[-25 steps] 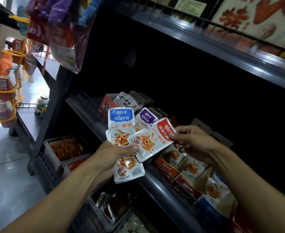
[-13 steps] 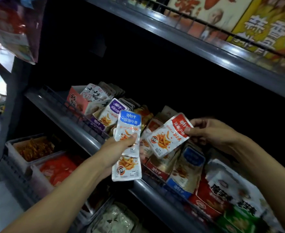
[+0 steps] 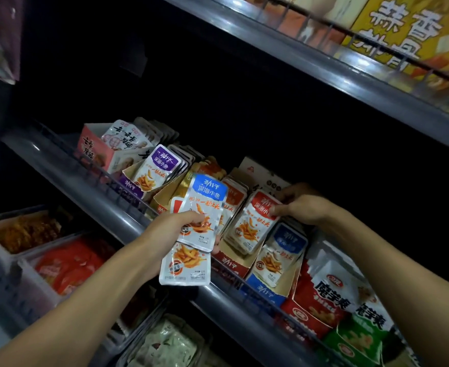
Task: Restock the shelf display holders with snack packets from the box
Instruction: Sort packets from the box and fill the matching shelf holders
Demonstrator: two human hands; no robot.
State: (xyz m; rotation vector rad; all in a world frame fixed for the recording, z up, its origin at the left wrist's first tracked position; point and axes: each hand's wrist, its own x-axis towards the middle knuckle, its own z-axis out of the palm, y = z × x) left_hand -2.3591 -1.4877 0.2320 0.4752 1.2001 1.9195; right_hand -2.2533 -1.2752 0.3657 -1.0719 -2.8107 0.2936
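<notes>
My left hand [image 3: 169, 229] grips a small stack of snack packets, a blue-topped packet [image 3: 204, 207] in front and another packet [image 3: 185, 263] hanging below it. My right hand [image 3: 301, 207] pinches the top of a red-topped packet [image 3: 251, 223] that stands at the front of the row in the red display holder [image 3: 227, 263]. Right of it a blue display holder [image 3: 264, 290] holds blue-topped packets [image 3: 281, 250]. A purple holder [image 3: 130, 188] with purple-topped packets [image 3: 157, 170] stands to the left. The box is not in view.
The grey middle shelf edge [image 3: 90, 192] has a low wire rail. A pink holder [image 3: 96, 152] sits far left, red and green snack holders [image 3: 332, 311] far right. Trays of snacks [image 3: 59, 263] fill the shelf below. An upper shelf [image 3: 324, 67] overhangs.
My right hand carried the red-topped packet down and right into the red holder's row. My left hand with its stack stayed in front of the shelf. The view shifted right.
</notes>
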